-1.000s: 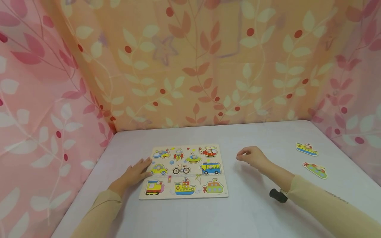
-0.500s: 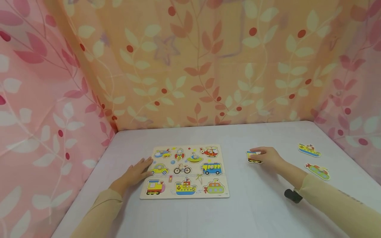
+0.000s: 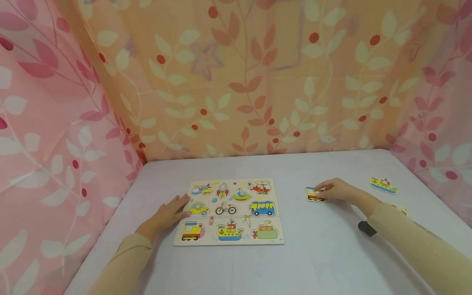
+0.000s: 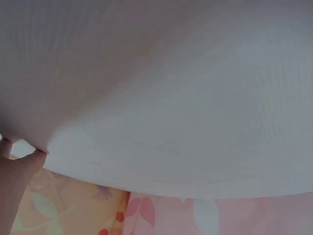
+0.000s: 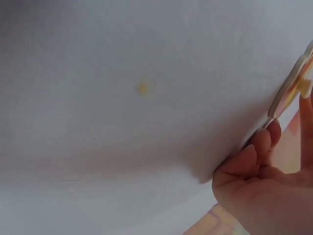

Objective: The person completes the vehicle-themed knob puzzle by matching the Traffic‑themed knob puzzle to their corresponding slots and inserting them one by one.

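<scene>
My left hand (image 3: 166, 215) lies with its fingers spread at the left edge of a wooden peg puzzle board (image 3: 278, 237), fingertips touching it. Right of the board, a train puzzle piece (image 3: 311, 193) lies on the table. My right hand (image 3: 337, 190) is over its right end, fingertips pinching at its knob. In the right wrist view a finger meets the yellowish knob (image 5: 305, 88), and the other fingers curl against the cloth. Plane, rocket, saucer, helicopter, car, bicycle and bus pieces with knobs sit in the board. Its train, ship and submarine (image 3: 267, 232) pictures show no knobs.
A ship puzzle piece (image 3: 383, 185) lies at the far right. Nearer, a submarine piece (image 3: 400, 209) is mostly hidden behind the right sleeve (image 3: 416, 237). A black device (image 3: 366, 228) sits at the right wrist. Floral curtains (image 3: 236, 82) border the white table (image 3: 295, 262).
My right hand has moved right, uncovering the train piece, and its fingertips have come to the piece's knob. The right sleeve now covers most of the submarine piece. My left hand stays put.
</scene>
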Action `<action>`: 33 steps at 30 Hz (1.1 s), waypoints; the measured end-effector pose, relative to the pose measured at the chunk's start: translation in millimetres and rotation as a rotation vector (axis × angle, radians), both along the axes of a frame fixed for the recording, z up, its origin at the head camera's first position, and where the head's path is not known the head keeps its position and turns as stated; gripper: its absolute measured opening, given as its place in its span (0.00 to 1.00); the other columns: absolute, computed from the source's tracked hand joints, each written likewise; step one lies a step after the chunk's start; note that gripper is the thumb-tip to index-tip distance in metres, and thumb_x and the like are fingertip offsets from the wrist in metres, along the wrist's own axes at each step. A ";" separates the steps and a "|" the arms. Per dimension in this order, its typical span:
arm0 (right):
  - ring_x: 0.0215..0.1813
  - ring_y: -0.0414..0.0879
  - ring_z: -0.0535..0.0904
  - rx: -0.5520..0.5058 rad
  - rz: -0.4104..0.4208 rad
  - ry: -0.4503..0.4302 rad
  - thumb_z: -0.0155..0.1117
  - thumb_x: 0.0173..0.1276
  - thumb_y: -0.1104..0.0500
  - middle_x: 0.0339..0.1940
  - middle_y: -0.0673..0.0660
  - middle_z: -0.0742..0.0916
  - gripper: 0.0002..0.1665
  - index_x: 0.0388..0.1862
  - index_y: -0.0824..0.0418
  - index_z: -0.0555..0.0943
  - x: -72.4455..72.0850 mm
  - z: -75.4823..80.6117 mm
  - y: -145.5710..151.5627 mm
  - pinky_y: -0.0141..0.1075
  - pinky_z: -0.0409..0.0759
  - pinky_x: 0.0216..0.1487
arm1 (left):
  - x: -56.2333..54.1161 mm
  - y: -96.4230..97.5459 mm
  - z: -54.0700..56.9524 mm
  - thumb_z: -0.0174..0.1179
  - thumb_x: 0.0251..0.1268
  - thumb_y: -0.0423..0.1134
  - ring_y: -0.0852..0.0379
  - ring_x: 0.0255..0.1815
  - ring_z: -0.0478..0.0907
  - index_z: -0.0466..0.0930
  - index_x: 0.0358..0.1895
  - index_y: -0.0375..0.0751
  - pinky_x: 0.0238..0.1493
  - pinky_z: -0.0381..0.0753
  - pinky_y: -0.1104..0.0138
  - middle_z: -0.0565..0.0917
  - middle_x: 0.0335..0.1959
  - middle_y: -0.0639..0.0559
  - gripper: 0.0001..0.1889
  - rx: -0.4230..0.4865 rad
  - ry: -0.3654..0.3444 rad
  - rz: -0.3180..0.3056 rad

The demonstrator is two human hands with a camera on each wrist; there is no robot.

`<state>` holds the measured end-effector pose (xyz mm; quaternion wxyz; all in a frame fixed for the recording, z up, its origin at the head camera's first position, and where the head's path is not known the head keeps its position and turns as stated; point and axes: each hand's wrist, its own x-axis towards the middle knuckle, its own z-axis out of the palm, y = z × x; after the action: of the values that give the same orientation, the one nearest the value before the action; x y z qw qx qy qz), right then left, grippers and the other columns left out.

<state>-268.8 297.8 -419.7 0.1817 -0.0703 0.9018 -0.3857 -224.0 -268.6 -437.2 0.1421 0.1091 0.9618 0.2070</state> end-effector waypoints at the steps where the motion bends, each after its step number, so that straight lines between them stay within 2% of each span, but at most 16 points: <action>1: 0.51 0.55 0.72 0.005 0.006 -0.006 0.72 0.62 0.52 0.51 0.65 0.82 0.28 0.55 0.67 0.81 -1.1 0.7 0.6 0.42 0.70 0.48 | -0.3 0.0 -0.1 0.55 0.69 0.56 0.36 0.77 0.38 0.52 0.76 0.39 0.66 0.34 0.31 0.52 0.77 0.40 0.40 0.002 -0.001 0.001; 8: 0.44 0.50 0.74 -0.002 0.016 -0.033 0.71 0.63 0.58 0.40 0.58 0.83 0.21 0.49 0.71 0.82 -4.6 2.0 0.4 0.37 0.70 0.43 | -0.2 -0.7 -2.6 0.55 0.70 0.55 0.36 0.77 0.39 0.52 0.77 0.40 0.67 0.34 0.32 0.51 0.77 0.41 0.39 0.013 -0.002 -0.005; 16: 0.38 0.46 0.75 -0.039 -0.013 -0.031 0.70 0.63 0.61 0.36 0.56 0.84 0.15 0.43 0.72 0.82 -5.3 -0.3 -5.0 0.36 0.73 0.37 | 0.4 -1.7 -2.1 0.55 0.70 0.54 0.36 0.77 0.39 0.52 0.77 0.40 0.67 0.34 0.33 0.52 0.77 0.40 0.39 0.012 0.004 0.005; 25: 0.43 0.51 0.70 -0.043 -0.018 0.035 0.71 0.62 0.57 0.37 0.56 0.80 0.18 0.43 0.71 0.81 1.7 5.6 -16.1 0.36 0.66 0.38 | 0.6 -1.3 -3.5 0.54 0.70 0.56 0.36 0.77 0.38 0.52 0.77 0.40 0.67 0.33 0.32 0.52 0.77 0.41 0.39 0.008 0.006 0.012; 33: 0.49 0.55 0.68 -0.052 -0.021 -0.002 0.72 0.61 0.52 0.41 0.58 0.79 0.16 0.42 0.62 0.84 5.3 7.8 -42.3 0.38 0.67 0.40 | 0.1 -0.1 -1.6 0.55 0.69 0.57 0.37 0.77 0.37 0.52 0.77 0.42 0.67 0.33 0.33 0.51 0.78 0.42 0.40 0.010 -0.011 0.028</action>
<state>-263.5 255.5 -411.9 0.1767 -0.0652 0.8921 -0.4107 -223.9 -268.7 -438.9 0.1437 0.0954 0.9614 0.2145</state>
